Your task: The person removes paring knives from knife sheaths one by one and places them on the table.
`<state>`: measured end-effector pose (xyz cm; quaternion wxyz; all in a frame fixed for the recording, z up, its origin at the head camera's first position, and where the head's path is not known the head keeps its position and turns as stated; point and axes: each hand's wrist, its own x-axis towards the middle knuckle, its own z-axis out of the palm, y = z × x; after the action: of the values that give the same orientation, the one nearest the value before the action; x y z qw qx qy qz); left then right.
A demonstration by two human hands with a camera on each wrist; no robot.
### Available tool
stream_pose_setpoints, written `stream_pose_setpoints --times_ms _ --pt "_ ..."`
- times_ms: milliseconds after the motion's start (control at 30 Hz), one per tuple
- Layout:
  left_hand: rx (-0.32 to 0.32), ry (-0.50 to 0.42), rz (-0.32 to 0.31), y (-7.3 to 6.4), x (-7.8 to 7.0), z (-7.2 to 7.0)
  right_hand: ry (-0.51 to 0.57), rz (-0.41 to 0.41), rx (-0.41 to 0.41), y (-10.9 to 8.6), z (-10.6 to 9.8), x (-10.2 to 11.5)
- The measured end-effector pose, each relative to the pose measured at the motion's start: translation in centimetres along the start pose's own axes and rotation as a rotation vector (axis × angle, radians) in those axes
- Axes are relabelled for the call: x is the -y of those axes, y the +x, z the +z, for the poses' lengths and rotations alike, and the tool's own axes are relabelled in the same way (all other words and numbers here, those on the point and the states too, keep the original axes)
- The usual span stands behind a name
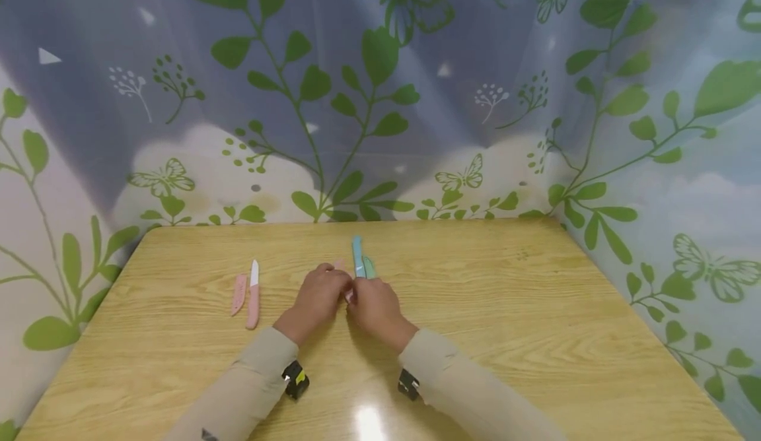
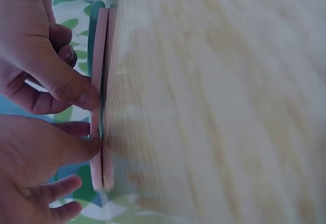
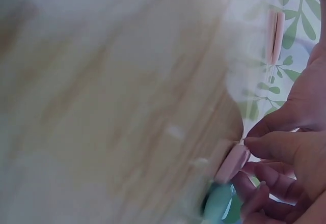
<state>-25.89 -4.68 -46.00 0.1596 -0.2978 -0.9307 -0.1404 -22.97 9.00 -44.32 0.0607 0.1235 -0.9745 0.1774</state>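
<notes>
Could go wrong chiefly at the pinch: might slip under a sideways twist from the left hand (image 1: pixel 321 296) or the right hand (image 1: pixel 376 305), with contact limited to thumbs and fingertips on a long, narrow pink piece (image 2: pixel 95 119). Could also nick a thumb, with a blade perhaps hidden inside, judging by the white-bladed knife (image 1: pixel 253 299) lying to the left of the left hand, and with the thumbs set so close together. Might jerk apart on too hard a pull and knock the blue strip (image 1: pixel 357 253) or the green piece (image 1: pixel 370 268), both just beyond the right hand. Lying low between the two hands, at or close to the surface (image 1: pixel 505 335), and running out past both thumbs in the left wrist view; cannot tell as one part or two. Pinching the pink piece with each hand, thumb on the near face and fingers behind: on the left with the lower fingers spread away from it, on the right with the spare fingers curled. Holding both hands back-upward and close together, with forearms in pale sleeves (image 1: pixel 238 375) slanting in from either side. Farther out to the left of the left hand, beyond the knife: a pink sheath (image 1: pixel 239 294).
</notes>
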Motion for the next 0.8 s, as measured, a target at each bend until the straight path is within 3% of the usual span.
stream_pose_setpoints --times_ms 133,267,567,800 --pt "0.025 0.01 -0.038 -0.3 0.0 -0.3 0.014 0.019 0.002 -0.1 0.0 0.3" --pt "0.019 0.021 -0.033 -0.7 0.3 -0.6 0.027 0.015 -0.001 -0.4 0.1 0.3" --pt "0.021 0.073 0.095 -1.8 1.0 -2.2 0.029 -0.126 -0.01 -1.5 -1.3 0.6" --pt "0.042 0.033 0.154 -2.8 0.5 -3.6 -0.003 -0.239 -0.021 -2.6 -2.3 0.3"
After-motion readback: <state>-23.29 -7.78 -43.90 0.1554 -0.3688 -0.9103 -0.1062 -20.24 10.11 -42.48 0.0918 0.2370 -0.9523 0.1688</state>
